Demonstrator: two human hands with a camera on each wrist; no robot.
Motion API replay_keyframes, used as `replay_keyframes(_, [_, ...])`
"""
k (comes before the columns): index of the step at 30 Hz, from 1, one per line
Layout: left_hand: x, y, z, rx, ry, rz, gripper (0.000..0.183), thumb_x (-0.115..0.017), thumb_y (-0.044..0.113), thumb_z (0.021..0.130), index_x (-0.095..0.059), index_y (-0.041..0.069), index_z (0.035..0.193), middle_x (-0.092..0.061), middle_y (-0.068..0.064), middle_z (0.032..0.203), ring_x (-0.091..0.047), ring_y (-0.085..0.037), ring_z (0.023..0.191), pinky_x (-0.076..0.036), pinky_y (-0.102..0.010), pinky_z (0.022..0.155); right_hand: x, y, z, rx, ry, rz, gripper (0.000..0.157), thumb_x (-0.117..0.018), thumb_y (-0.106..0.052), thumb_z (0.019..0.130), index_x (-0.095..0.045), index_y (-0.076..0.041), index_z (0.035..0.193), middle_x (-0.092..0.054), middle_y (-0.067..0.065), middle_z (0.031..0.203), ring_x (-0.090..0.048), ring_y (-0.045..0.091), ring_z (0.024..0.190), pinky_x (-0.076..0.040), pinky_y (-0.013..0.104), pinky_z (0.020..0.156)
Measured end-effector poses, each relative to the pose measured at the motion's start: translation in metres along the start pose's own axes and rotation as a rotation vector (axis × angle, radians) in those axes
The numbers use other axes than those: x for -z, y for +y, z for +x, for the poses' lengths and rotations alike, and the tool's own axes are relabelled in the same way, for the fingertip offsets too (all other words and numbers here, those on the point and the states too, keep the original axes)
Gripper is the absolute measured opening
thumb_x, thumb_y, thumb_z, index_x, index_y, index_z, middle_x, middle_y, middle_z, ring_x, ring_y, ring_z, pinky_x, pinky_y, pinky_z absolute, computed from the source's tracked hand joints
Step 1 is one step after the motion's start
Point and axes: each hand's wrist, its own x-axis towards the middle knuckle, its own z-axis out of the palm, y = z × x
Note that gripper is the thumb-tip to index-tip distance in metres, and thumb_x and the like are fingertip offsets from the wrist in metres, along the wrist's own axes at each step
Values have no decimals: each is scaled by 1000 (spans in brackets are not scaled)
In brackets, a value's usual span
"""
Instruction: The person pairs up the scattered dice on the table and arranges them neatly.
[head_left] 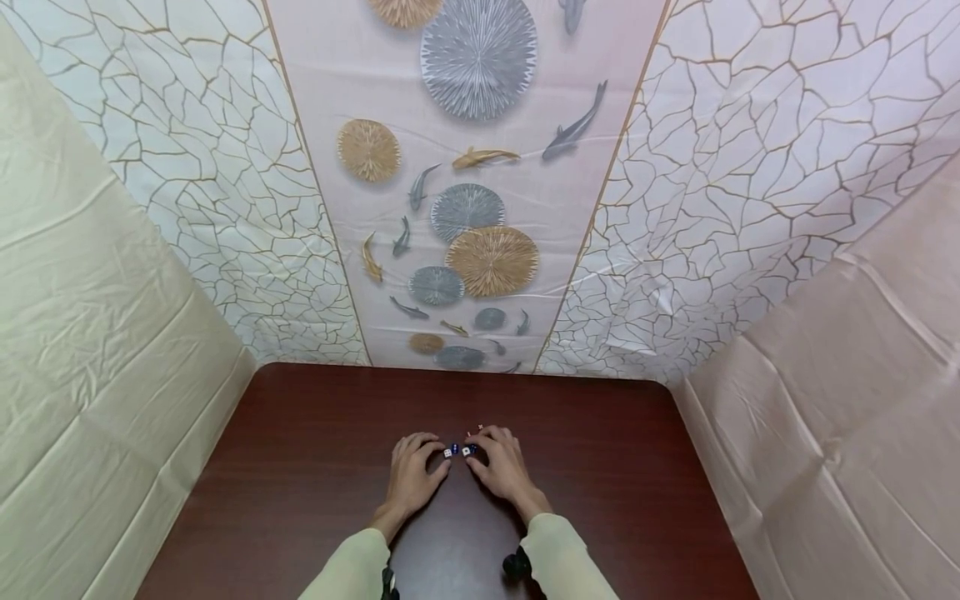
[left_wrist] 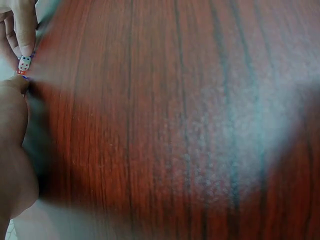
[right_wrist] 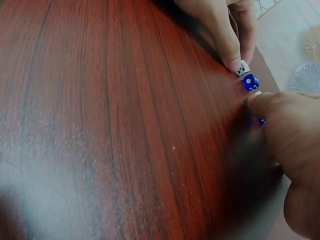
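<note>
My left hand [head_left: 413, 475] pinches a white die [right_wrist: 242, 68] between thumb and finger, low over the brown table [head_left: 315, 500]. Right beside that die, on the side toward the other hand, is a blue die [right_wrist: 251, 82] with white pips. Facing it, my right hand [head_left: 504, 463] pinches another white die [left_wrist: 24, 63], its dark pips showing in the left wrist view. A second blue die [right_wrist: 261, 121] shows by the right hand, partly covered by it. Only a narrow gap separates the two pairs of dice.
Small red dice [head_left: 480, 427] lie just beyond the right hand's fingers, partly hidden. A patterned cloth [head_left: 450, 333] hangs behind the table's far edge. Plain beige cloth [head_left: 825, 417] walls in both sides.
</note>
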Motion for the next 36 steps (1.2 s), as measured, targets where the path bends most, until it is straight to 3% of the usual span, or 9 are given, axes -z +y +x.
replay_keyframes(18, [-1,-1,1,57,-28,-24,17,-87,22,84,-79,17,98,-72,-6,121,-61,-30,118,-37,-61,111,-8,1,3,-4,56,-20,22,-78,-24,94,-78,-23,116,-66,2,121,-57,26,117,-44,47,98])
replay_keyframes(27, [2,1,0,118,-92,-53,14,-83,23,88,-79,18,101,-70,-4,125,-59,-31,123,-31,-60,118,-8,1,2,14,72,1,20,-78,-25,94,-79,-20,113,-67,3,120,-58,27,115,-44,48,99])
replay_keyframes(36, [2,2,0,80,-51,-47,13,-84,22,88,-79,17,99,-72,-6,123,-60,-31,122,-33,-62,115,-7,-1,-5,58,149,43,14,-80,-22,92,-80,-17,105,-68,3,112,-59,23,105,-45,46,94])
